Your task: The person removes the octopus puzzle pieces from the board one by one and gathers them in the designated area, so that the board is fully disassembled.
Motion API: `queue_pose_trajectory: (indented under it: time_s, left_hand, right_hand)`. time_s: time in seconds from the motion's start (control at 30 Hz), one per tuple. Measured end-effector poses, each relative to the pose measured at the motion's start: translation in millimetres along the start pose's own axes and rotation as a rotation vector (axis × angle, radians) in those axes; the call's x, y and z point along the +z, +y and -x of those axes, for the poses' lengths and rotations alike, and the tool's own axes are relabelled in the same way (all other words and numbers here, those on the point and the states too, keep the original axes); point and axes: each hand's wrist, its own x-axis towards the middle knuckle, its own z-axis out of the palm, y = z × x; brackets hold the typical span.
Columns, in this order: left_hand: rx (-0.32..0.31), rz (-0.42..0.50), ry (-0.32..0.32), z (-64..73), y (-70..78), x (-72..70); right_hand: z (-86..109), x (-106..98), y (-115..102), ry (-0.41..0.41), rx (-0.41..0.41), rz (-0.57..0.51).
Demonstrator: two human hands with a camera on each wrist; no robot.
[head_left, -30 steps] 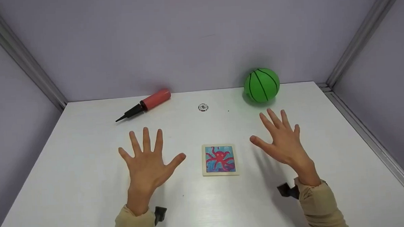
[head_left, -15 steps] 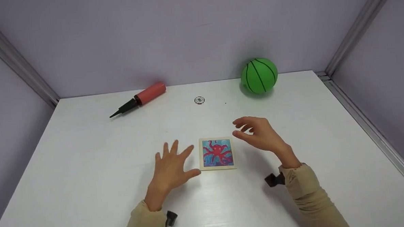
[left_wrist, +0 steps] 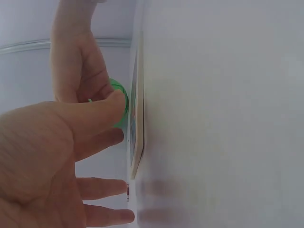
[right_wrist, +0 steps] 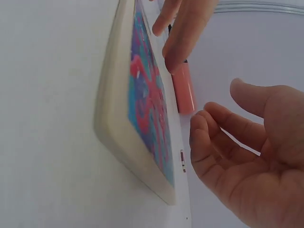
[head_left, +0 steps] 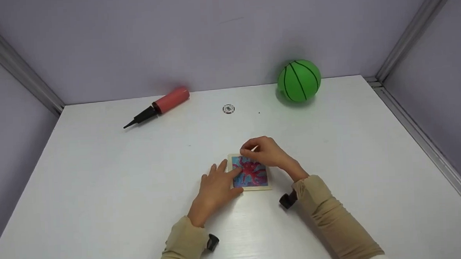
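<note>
A square octopus picture (head_left: 253,179) in a pale wooden frame lies flat on the white table. My left hand (head_left: 214,188) is at its left side, fingers spread, with the index finger and thumb reaching over the edge; the left wrist view shows the thumb above the picture (left_wrist: 139,114). Over the far edge of the picture is my right hand (head_left: 267,151), its fingers bent. In the right wrist view, a gap shows between thumb and fingers of the right hand (right_wrist: 247,142), with nothing held. Whether either hand touches the picture I cannot tell.
A red and black hand pump (head_left: 171,100) lies at the back left. Farther right, a green ball (head_left: 299,81) rests near the back wall. A small round black-and-white marker (head_left: 228,109) is on the table between them. Grey walls enclose the back and sides.
Both hands have come inward to the picture, the left from its left and the right from its right. The right fingers went from spread to bent. The view shifted slightly.
</note>
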Motion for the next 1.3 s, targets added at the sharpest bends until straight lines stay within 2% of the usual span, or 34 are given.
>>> queue_pose_trajectory:
  time_s: [0.13,0.27,0.43,0.73,1.0,1.3]
  left_hand:
    - [0.029,-0.044,-0.011,-3.1,2.3,3.2]
    - [0.039,-0.05,-0.014,-3.2,2.5,5.5]
    - [0.028,-0.05,-0.029,-2.6,0.7,7.6]
    - [0.014,-0.066,-0.058,-2.6,2.4,6.3]
    - [0.008,-0.111,-0.03,-3.7,3.6,7.7]
    - [-0.032,-0.091,-0.086,-5.2,5.7,6.8]
  right_hand:
    - [-1.2,6,4,-0.017,0.009,0.016]
    - [-2.9,11,7,-0.039,0.013,0.032]
    - [-6.6,14,5,-0.085,-0.009,0.062]
    - [-9.7,14,4,-0.103,-0.012,0.097]
    - [-11.8,13,2,-0.103,0.002,0.108]
    - [-13.2,12,-1,-0.114,-0.042,0.141]
